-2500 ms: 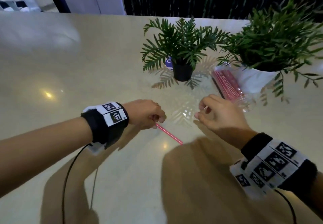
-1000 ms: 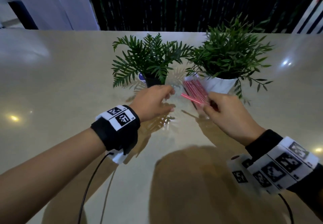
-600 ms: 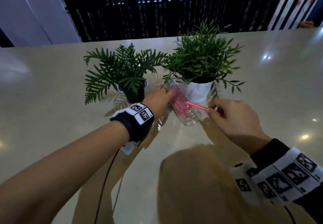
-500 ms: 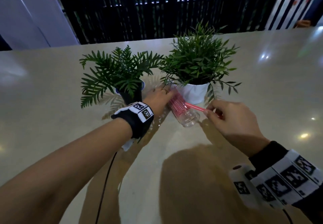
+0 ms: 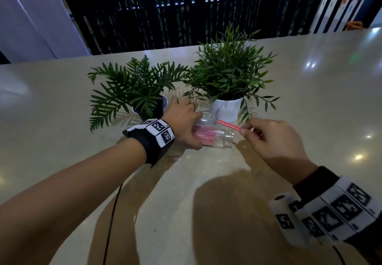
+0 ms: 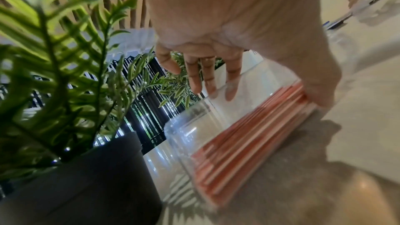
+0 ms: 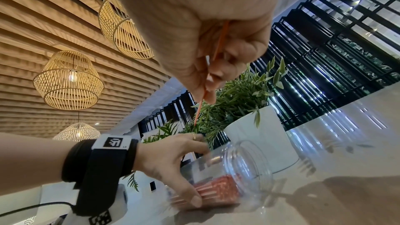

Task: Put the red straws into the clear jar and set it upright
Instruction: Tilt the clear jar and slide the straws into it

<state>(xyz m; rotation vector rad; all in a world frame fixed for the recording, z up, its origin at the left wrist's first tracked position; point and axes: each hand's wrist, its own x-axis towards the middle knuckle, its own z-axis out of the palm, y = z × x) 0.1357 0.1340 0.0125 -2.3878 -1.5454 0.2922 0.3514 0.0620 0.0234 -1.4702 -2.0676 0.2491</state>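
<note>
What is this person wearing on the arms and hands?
Each wrist carries a black band topped with white blocks printed with black square codes. A thin black cable trails from the left one. The left hand wears a ring; the right arm has a dark sleeve.

The bare left forearm [image 5: 72, 184] wears a wide black cloth wrist band [image 5: 152, 140] near the middle of the head picture. White squares with black block patterns [image 5: 159, 129] sit on top of it. A thin black cable [image 5: 111, 215] hangs down from it. A small gold ring [image 5: 192, 104] is on one finger. At the lower right, a black sleeve [image 5: 316, 179] ends at a second white band with black block patterns [image 5: 330, 215].
</note>
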